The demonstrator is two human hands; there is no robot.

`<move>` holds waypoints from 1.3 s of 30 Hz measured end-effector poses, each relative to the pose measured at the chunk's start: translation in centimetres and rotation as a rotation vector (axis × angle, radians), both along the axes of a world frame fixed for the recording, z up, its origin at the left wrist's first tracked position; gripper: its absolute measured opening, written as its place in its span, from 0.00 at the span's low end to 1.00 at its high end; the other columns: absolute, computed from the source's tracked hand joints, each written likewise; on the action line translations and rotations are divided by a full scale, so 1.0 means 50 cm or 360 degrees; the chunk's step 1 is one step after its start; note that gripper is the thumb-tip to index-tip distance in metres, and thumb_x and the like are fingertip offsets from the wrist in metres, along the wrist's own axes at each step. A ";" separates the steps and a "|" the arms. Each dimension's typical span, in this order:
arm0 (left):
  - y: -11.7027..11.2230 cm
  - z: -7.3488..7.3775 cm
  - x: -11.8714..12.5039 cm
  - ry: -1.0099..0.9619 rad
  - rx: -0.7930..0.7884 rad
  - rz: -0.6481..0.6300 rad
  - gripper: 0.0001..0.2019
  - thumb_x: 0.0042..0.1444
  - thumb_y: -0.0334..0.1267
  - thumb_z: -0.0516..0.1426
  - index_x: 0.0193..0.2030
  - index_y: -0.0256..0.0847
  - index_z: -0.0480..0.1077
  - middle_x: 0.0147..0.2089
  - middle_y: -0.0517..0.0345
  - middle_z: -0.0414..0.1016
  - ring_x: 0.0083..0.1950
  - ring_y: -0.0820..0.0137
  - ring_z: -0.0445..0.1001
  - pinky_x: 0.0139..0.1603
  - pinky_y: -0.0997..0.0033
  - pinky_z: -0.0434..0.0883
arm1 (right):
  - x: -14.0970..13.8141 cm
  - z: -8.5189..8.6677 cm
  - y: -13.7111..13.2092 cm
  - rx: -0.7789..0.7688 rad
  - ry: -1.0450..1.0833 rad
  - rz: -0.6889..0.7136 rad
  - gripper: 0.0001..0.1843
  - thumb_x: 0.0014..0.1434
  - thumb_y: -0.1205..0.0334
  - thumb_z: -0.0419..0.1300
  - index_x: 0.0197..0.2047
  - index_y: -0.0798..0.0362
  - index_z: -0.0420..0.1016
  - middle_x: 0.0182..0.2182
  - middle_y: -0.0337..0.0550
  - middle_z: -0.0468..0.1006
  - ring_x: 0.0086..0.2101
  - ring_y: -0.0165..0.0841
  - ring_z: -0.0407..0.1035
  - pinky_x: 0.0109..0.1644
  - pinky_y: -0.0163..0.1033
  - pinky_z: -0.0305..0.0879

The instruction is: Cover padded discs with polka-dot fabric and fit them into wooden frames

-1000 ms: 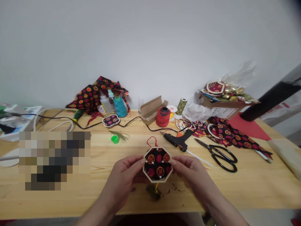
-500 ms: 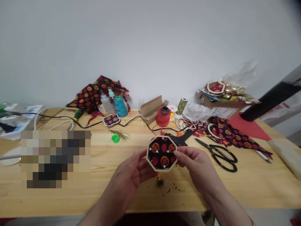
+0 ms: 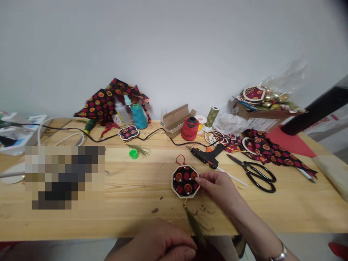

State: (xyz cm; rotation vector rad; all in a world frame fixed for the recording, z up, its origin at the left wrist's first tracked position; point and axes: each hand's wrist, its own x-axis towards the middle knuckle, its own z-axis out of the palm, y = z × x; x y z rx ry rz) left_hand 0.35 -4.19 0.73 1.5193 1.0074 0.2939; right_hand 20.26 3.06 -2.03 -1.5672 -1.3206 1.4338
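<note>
My right hand (image 3: 213, 183) pinches the right edge of an octagonal ornament (image 3: 186, 183) with a pale wooden frame, dark patterned fabric and small white beads. A red cord loop (image 3: 180, 159) sticks out at its top. From the bottom hangs an olive-green tassel (image 3: 193, 221) on a yellow cord. My left hand (image 3: 163, 241) is low at the table's front edge, close to the tassel's lower end. Its fingers are drawn together, and what they hold, if anything, is hidden. A black glue gun (image 3: 207, 156) lies just behind the ornament.
Black-handled scissors (image 3: 259, 175) lie at right, beside patterned fabric (image 3: 274, 150). Behind stand a red thread spool (image 3: 190, 129), a cardboard box (image 3: 176, 121) and a teal thread cone (image 3: 139, 116). A flower-shaped ornament (image 3: 128, 133) and a green cap (image 3: 133, 154) lie left of centre.
My left hand has left the ornament and dropped toward me. The ornament sits slightly lower on the left side of my right hand, its red loop and tassel now showing.
</note>
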 end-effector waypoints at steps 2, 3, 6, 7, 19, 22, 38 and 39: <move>0.012 -0.011 -0.011 0.0087 0.0346 0.0039 0.13 0.61 0.41 0.53 0.34 0.47 0.80 0.30 0.62 0.81 0.31 0.69 0.75 0.31 0.75 0.67 | 0.000 -0.002 0.002 0.0007 -0.0074 0.0027 0.12 0.49 0.59 0.61 0.19 0.56 0.79 0.14 0.36 0.71 0.18 0.26 0.55 0.24 0.33 0.51; 0.023 -0.019 -0.016 0.0140 0.0557 0.0130 0.13 0.62 0.40 0.52 0.36 0.46 0.79 0.31 0.61 0.81 0.32 0.69 0.75 0.33 0.74 0.68 | 0.000 -0.003 0.003 0.0014 -0.0107 0.0038 0.13 0.49 0.59 0.60 0.19 0.56 0.78 0.14 0.36 0.70 0.18 0.26 0.55 0.23 0.33 0.50; 0.066 -0.047 -0.026 0.0313 0.1210 0.0494 0.13 0.59 0.40 0.56 0.49 0.41 0.75 0.47 0.51 0.80 0.49 0.60 0.73 0.51 0.61 0.68 | 0.001 -0.007 0.004 0.0049 -0.0194 0.0074 0.14 0.51 0.61 0.58 0.19 0.57 0.77 0.14 0.34 0.67 0.18 0.25 0.53 0.23 0.32 0.49; 0.080 -0.056 -0.027 0.0367 0.1333 0.0492 0.20 0.56 0.41 0.60 0.54 0.40 0.71 0.53 0.48 0.77 0.56 0.56 0.68 0.58 0.55 0.64 | 0.001 -0.008 0.004 0.0058 -0.0219 0.0091 0.14 0.52 0.61 0.58 0.19 0.57 0.77 0.14 0.34 0.67 0.18 0.25 0.53 0.23 0.32 0.49; 0.117 -0.083 0.002 0.0739 0.1172 0.0291 0.33 0.54 0.40 0.62 0.65 0.37 0.58 0.60 0.39 0.69 0.63 0.48 0.58 0.59 0.40 0.59 | 0.006 -0.009 -0.005 0.0252 -0.0520 0.0168 0.16 0.57 0.58 0.54 0.29 0.56 0.81 0.18 0.38 0.73 0.21 0.31 0.64 0.26 0.34 0.58; 0.118 -0.086 0.000 0.0722 0.1174 0.0290 0.32 0.54 0.40 0.61 0.65 0.38 0.57 0.60 0.40 0.69 0.63 0.49 0.58 0.59 0.40 0.57 | 0.017 -0.010 -0.010 0.0403 -0.0705 0.0014 0.19 0.58 0.55 0.54 0.40 0.59 0.81 0.30 0.50 0.80 0.31 0.41 0.71 0.38 0.45 0.66; 0.132 -0.102 0.001 0.0609 0.1092 0.0382 0.43 0.47 0.44 0.66 0.67 0.47 0.50 0.64 0.52 0.66 0.64 0.51 0.54 0.62 0.45 0.56 | 0.052 -0.035 -0.001 0.1047 -0.0699 0.0648 0.54 0.47 0.56 0.73 0.69 0.38 0.45 0.61 0.40 0.63 0.62 0.44 0.47 0.65 0.53 0.52; 0.132 -0.103 0.001 0.0609 0.1096 0.0378 0.44 0.47 0.45 0.66 0.68 0.47 0.50 0.64 0.52 0.66 0.64 0.52 0.54 0.62 0.45 0.56 | 0.053 -0.034 0.000 0.1033 -0.0692 0.0655 0.55 0.47 0.56 0.73 0.69 0.37 0.44 0.61 0.40 0.64 0.61 0.44 0.47 0.65 0.52 0.53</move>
